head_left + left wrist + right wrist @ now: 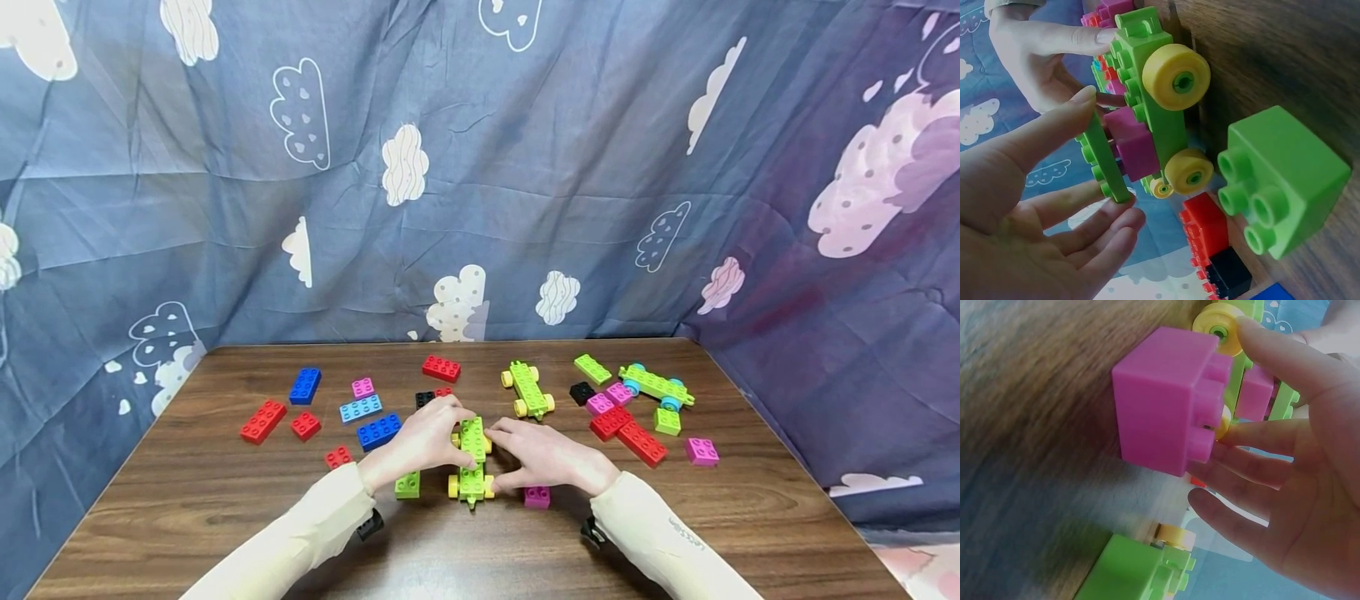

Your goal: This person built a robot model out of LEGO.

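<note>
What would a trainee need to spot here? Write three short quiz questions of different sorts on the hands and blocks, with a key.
1. True or false: the green wheeled car between the hands has yellow wheels.
2. Which loose block lies on the table beside the left hand? A) a green square block B) a white block C) an orange block
3. Fill in: the left hand's fingers pinch a flat ____ plate above the magenta block on the car.

Key: 1 true; 2 A; 3 green.

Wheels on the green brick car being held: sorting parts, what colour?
Yellow wheels, clearest in the left wrist view.
</note>
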The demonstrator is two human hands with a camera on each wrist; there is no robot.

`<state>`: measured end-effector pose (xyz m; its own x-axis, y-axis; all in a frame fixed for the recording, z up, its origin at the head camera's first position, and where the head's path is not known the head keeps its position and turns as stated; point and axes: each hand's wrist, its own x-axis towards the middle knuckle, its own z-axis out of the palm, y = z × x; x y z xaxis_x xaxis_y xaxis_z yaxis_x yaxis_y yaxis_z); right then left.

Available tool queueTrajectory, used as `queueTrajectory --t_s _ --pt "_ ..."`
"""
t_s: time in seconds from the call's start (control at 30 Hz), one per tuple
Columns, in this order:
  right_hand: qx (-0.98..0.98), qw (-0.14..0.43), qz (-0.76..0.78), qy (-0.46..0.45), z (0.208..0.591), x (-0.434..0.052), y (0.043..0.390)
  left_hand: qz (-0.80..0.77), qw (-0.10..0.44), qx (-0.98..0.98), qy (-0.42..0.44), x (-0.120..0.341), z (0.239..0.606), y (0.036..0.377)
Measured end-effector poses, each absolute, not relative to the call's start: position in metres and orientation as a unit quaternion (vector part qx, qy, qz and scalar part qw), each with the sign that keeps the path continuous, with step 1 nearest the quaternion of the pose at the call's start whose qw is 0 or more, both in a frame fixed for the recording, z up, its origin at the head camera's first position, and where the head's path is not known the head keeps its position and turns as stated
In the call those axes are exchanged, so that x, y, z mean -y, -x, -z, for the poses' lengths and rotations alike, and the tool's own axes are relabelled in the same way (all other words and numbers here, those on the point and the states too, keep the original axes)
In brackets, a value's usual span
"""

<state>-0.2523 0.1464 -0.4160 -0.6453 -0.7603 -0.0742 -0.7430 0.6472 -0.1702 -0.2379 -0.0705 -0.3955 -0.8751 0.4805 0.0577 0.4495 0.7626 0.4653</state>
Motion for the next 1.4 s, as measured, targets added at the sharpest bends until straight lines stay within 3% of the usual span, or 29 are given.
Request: queueTrajectory --t_s 1.4 --pt "-0.903 0.063 0.065 0.420 0.4190 -0.1474 0.2539 -0.242 0.032 -0.932 -0.267 0.0744 0.3997 0.2378"
